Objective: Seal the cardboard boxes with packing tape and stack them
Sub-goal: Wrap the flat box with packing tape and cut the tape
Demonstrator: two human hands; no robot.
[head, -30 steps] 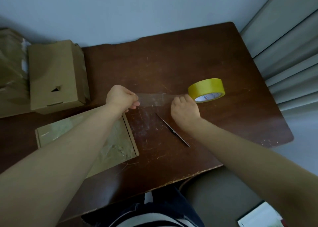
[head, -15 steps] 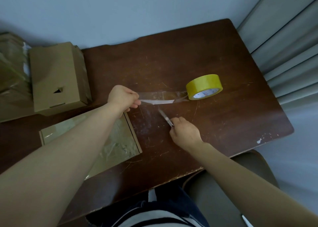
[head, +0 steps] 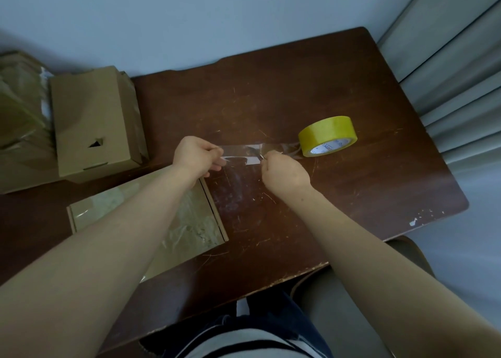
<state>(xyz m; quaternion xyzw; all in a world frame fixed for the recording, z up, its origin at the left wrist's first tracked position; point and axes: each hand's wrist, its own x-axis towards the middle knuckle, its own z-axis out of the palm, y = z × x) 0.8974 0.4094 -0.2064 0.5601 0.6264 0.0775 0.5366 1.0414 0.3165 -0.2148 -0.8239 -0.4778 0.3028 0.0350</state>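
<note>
Lying under the left forearm, the flat cardboard box looks light and stiff, best lifted by its edges. Just past the right hand sits the tape roll; its strip, likely limp and sticky, needs tension: the left hand pinches the free end, the right hand grips a slim blade against it. Beneath both, a scratched dark table; beyond, a pale wall

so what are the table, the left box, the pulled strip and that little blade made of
Table: dark wood or veneer, slight sheen, scratches, pale edge chips.
Box: plain brown cardboard, matte, folded flaps.
Strip: clear glossy plastic film, table shows through.
Blade in right hand: probably metal, tip glints.
</note>
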